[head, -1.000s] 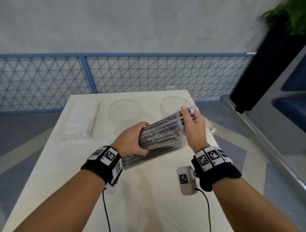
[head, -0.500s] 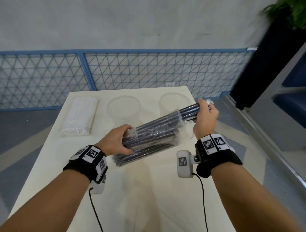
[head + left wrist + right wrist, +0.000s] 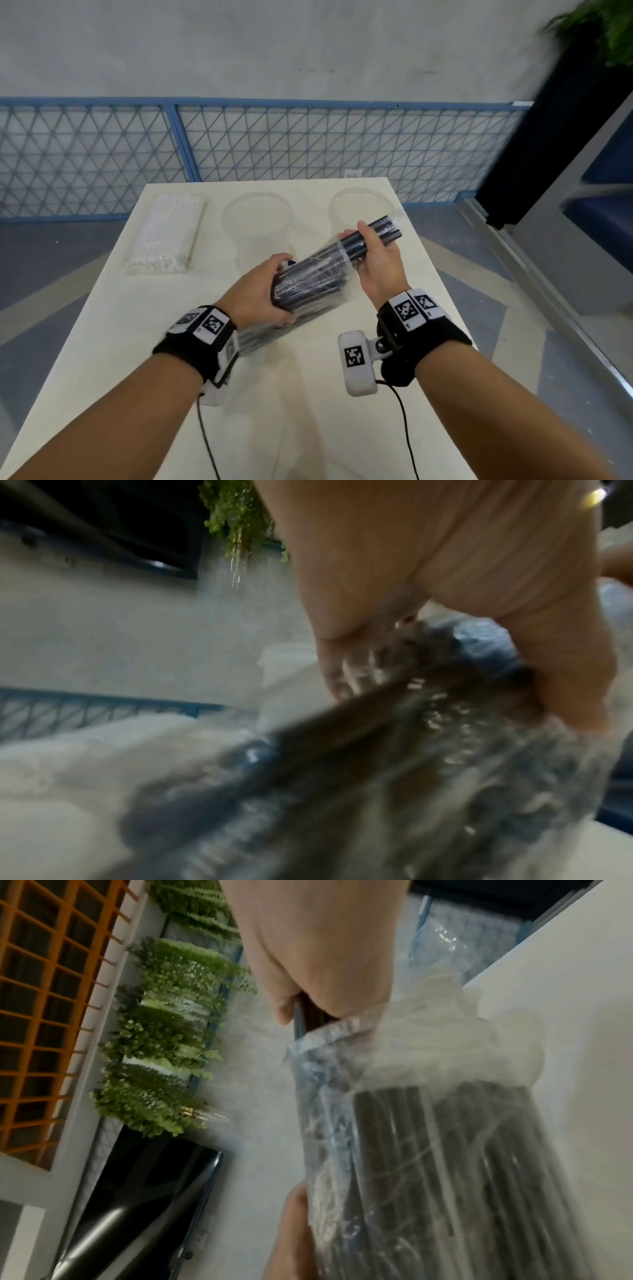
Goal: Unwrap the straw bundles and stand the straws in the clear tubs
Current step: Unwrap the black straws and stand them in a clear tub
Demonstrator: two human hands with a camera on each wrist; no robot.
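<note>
Black straws [image 3: 376,233] slide half out of their plastic sleeve [image 3: 308,284] between my clamped right fingers [image 3: 368,236] and left fingers [image 3: 281,263], both tubs [image 3: 255,219] empty, white bundle [image 3: 164,240] at upper left unopened.

straws [image 3: 373,236]: black | straw bundle [image 3: 164,236]: white | fence [image 3: 308,144]: blue

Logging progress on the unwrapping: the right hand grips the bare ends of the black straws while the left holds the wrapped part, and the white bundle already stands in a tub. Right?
Not quite. The head view shows the white bundle lying wrapped on the table, left of the tubs. The rest holds.
</note>
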